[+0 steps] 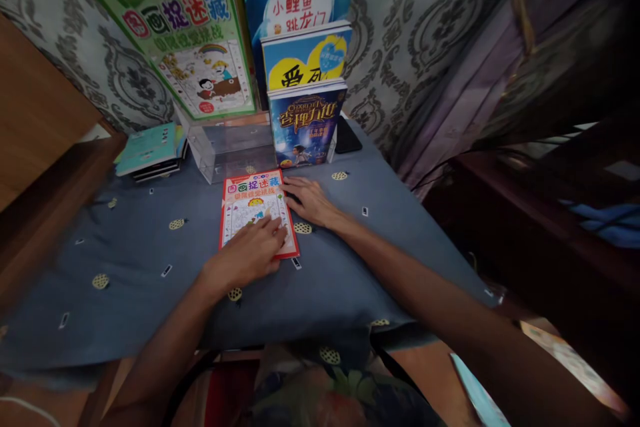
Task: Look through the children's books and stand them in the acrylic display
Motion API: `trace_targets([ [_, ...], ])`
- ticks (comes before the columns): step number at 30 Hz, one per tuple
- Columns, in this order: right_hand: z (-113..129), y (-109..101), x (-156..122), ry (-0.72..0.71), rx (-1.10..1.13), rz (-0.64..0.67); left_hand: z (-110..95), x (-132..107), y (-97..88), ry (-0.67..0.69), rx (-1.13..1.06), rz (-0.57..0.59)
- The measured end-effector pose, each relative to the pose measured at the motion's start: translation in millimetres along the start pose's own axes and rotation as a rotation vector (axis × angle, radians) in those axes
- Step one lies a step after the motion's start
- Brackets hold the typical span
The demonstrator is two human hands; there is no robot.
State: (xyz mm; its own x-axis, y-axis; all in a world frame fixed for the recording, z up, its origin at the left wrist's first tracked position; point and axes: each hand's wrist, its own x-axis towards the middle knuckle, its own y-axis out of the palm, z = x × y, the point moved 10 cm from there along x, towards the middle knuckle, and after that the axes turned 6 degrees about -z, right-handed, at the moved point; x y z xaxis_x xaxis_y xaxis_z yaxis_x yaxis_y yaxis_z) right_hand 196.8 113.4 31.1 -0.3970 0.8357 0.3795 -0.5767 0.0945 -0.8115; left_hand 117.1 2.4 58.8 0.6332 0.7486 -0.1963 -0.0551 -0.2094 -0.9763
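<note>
A thin red-bordered children's book lies flat on the blue tablecloth in front of me. My left hand rests palm down on the book's lower half, fingers stretched over the cover. My right hand lies flat on the cloth, its fingers touching the book's right edge. Neither hand grips anything.
A clear plastic stand holds upright books: a dark blue one, a blue-and-yellow one, a large green one. A small stack of books lies at the left, a black phone behind. Wooden furniture stands on the left, curtain on the right.
</note>
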Motion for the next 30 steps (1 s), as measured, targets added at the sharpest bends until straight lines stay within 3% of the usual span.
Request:
trace_targets([
  [6, 8, -1, -1, -0.038, 0.087, -0.014, -1, -5, -6.3, 0.066, -0.038, -0.028],
  [11, 18, 0, -5, -0.050, 0.247, -0.006, 12, -12, -11.6, 0.026, -0.171, -0.088],
  [20, 36, -5, -46, -0.099, 0.279, 0.124, 2, -21, -4.8, -0.030, -0.077, -0.136],
  [26, 38, 4, -61, -0.145, 0.185, 0.235, -2, -34, 8.9, -0.010, -0.070, -0.382],
  [30, 39, 8, -62, -0.157, 0.134, 0.269, 19, -55, 19.6, -0.081, -0.101, -0.539],
])
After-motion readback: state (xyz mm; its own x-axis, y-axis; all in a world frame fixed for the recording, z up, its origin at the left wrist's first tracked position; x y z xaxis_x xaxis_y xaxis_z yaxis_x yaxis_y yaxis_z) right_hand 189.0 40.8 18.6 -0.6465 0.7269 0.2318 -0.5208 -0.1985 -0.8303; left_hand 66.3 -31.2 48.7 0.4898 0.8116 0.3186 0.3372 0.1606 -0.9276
